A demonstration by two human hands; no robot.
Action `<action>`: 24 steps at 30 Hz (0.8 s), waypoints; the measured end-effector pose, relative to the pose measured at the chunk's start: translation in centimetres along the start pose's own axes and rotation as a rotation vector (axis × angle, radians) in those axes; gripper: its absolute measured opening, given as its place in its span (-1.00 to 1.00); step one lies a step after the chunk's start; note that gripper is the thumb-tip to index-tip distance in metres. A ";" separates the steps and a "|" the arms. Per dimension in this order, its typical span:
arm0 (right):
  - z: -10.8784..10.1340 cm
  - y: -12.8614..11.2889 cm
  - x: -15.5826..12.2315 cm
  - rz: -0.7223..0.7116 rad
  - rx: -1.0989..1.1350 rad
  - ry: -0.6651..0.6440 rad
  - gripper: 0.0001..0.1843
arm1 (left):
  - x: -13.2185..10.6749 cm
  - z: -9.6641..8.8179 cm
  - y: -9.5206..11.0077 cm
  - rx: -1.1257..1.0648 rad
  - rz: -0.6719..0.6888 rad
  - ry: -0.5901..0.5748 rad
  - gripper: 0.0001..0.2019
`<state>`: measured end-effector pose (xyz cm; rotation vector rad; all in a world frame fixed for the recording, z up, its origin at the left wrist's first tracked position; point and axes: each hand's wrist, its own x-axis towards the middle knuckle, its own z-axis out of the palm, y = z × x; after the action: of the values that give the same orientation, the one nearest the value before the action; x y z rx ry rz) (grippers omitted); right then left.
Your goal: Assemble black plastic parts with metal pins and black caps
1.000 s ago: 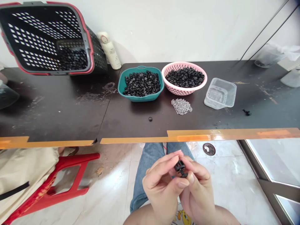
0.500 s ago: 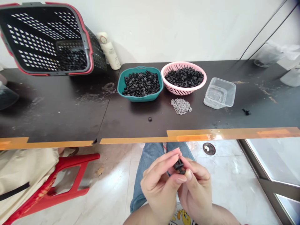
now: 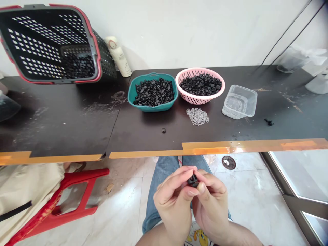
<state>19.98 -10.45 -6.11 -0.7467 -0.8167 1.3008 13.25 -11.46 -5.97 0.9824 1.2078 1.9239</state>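
Black, plastic by the look of it: one small fitting (image 3: 192, 181), held above the lap, in front of the table (image 3: 138, 140) and below the level of its taped edge; openings show in its side, the rest hidden by fingers

Left hand (image 3: 174, 200): thumb and forefinger pinching the fitting from its left side, other fingers curved alongside

Right hand (image 3: 212, 200): thumb and forefinger pinching the same fitting from its right side; fingertips of the two hands meet or nearly meet at the top, thumbs close together below

Handling, as judged: very light, stiff, probably smooth enough to slip or twist between fingertips; sturdy in the main, any thin bars about the openings the likeliest weak points; best taken by opposite sides of the solid body, thumb below and forefinger above, clear of the gaps

Teal tub (image 3: 155, 109): heaped with small black discs

Pink basket (image 3: 198, 100): perforated, just beside the tub, filled with black rounded parts

Grey pins (image 3: 197, 116): loose pile on the table before the pink basket

Clear container (image 3: 246, 109): right of the pins, tilted, some small pieces apparently within

Single black disc (image 3: 163, 130): alone on the table, near its front edge
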 end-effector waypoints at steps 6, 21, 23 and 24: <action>-0.1 0.2 0.0 -0.025 0.044 0.007 -0.91 | -0.1 0.0 -0.4 0.068 0.041 0.000 -0.85; -0.4 0.4 0.2 -0.096 -0.037 -0.018 -0.94 | 0.9 -0.9 -0.7 -0.003 0.078 -0.153 -0.80; -0.6 0.5 0.1 -0.103 -0.053 0.001 -0.94 | 0.8 -1.0 -0.8 -0.004 0.076 -0.161 -0.80; -0.7 0.5 0.0 -0.105 -0.062 0.013 -0.95 | 0.7 -1.0 -0.9 -0.003 0.075 -0.161 -0.80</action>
<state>20.28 -10.37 -6.93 -0.7511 -0.8777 1.1801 12.15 -10.99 -6.92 1.1727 1.0893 1.8632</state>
